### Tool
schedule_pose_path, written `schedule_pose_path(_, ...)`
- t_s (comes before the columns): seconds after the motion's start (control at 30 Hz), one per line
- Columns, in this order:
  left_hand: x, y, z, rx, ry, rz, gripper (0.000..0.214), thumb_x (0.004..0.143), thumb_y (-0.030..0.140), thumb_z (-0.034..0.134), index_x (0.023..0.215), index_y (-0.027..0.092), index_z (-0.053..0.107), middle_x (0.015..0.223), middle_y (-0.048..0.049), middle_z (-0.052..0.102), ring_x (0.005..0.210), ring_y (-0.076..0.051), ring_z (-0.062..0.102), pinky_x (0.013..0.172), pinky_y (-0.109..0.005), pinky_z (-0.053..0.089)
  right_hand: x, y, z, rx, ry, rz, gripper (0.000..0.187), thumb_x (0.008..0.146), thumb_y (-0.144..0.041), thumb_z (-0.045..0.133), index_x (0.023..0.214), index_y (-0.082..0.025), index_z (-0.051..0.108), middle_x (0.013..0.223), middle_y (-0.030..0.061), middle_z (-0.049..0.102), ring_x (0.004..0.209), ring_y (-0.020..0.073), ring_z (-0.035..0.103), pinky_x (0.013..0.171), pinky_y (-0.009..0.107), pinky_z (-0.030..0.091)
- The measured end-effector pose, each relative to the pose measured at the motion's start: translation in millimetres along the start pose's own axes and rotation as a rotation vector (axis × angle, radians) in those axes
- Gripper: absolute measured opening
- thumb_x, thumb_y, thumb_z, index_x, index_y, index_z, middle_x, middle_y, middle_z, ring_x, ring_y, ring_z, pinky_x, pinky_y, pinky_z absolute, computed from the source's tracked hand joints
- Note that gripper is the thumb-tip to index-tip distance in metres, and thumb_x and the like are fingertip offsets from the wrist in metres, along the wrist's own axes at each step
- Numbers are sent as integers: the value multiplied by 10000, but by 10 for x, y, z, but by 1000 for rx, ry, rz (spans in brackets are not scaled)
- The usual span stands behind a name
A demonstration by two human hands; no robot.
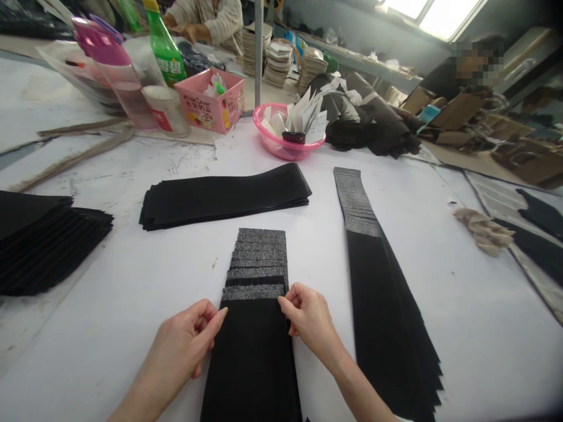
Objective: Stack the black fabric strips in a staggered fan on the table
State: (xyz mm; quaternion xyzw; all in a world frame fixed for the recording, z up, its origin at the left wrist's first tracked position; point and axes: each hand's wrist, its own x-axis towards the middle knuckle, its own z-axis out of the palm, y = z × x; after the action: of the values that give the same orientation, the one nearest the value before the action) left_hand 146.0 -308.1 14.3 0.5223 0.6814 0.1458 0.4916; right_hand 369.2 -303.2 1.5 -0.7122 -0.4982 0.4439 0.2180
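Observation:
In front of me lies a stack of black strips, fanned in steps so that speckled grey bands show at their far ends. My left hand pinches the left edge of the top strip between thumb and fingers. On the opposite edge, just below the top grey band, my right hand pinches the same strip. To the right is a second fanned pile of black strips with grey ends. Beyond my hands sits a flat stack of plain black strips.
More black pieces are piled at the left. Behind stand a pink basin with paper slips, a pink box, a green bottle and a white cup. A beige cloth scrap lies right. Two other people are farther back.

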Motion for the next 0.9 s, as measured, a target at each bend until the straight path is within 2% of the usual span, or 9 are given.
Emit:
schedule_pose_path(0.13,23,-21,-5,9,-30,-1,381,836,544,478,655,209,463,472,83,527,284,-90,467,367,-179,326,2,-15,-7,-14,-2,1,212,829,-303,550,650,-199,504,487,-60,562,373,95,574,430,172,361)
schedule_pose_path(0.9,33,-79,13,-96,3,-8,412,852,559,462,645,203,445,491,71,528,283,-80,453,304,-168,278,30,48,8,14,-48,4,266,854,-391,531,671,-201,492,492,-69,535,368,103,580,377,166,356)
